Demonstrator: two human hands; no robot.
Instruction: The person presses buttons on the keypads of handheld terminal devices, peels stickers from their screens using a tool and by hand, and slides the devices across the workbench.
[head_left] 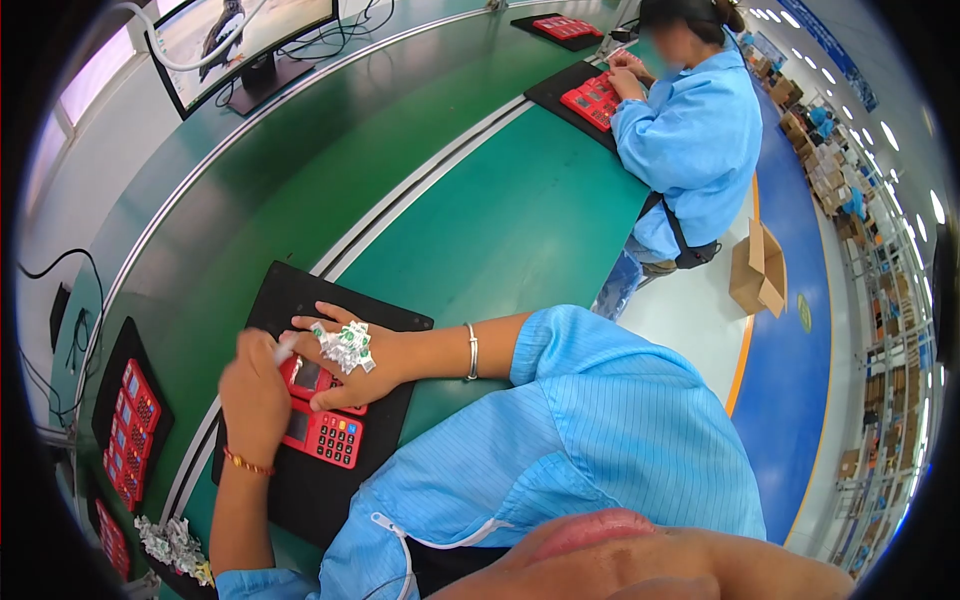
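Note:
My right hand (365, 355) lies with fingers spread over a red card payment terminal (306, 374), partly covering it. Several small white stickers with green marks (348, 345) sit on the back of that hand. At the terminal's left edge, my left hand (255, 388) has its fingers closed on a small white piece (286, 348), blurred, its kind unclear. Just below is a second red payment terminal (335, 438) with a dark keypad, its screen side partly hidden by my left hand. Both terminals rest on a black mat (375, 440).
At left, a black mat (160, 430) carries more red terminals (130, 440); crumpled white-green scraps (172, 545) lie near the bottom. A metal rail (425, 190) crosses the green table. A co-worker (690, 130) handles red terminals (592, 100). An open carton (757, 268) stands on the floor.

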